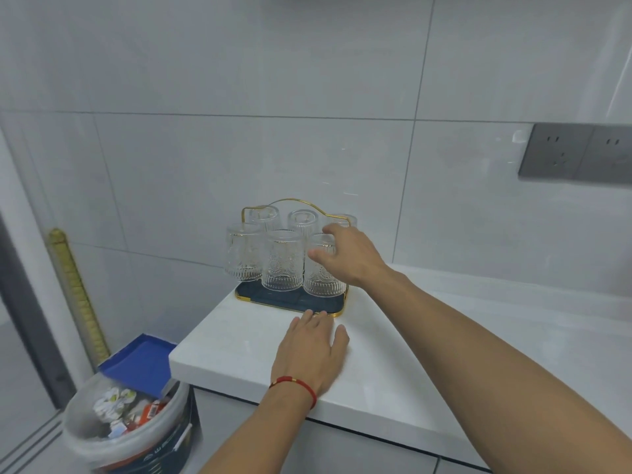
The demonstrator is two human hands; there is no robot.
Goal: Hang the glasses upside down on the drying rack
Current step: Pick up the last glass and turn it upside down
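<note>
Nearest, the left hand [313, 350], with a red string bracelet [295, 384] at the wrist, lies flat on the white countertop [393, 371], fingers spread and released, fingertips at the front rim of the drying rack's dark tray [273, 299]. Beyond it, near the counter's far left corner, six embossed glasses hang upside down on the gold wire drying rack [290, 201]. The right hand [349, 254] rests against the front right glass [319, 268], fingers loosely curved; whether they grip it is unclear.

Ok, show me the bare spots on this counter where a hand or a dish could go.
The white counter is bare right of the drying rack, from the wall to the front edge, crossed only by the right hand's forearm. A narrower strip lies between the rack tray and the near-left corner, partly under the left hand. The rack is crowded with glasses.
</note>
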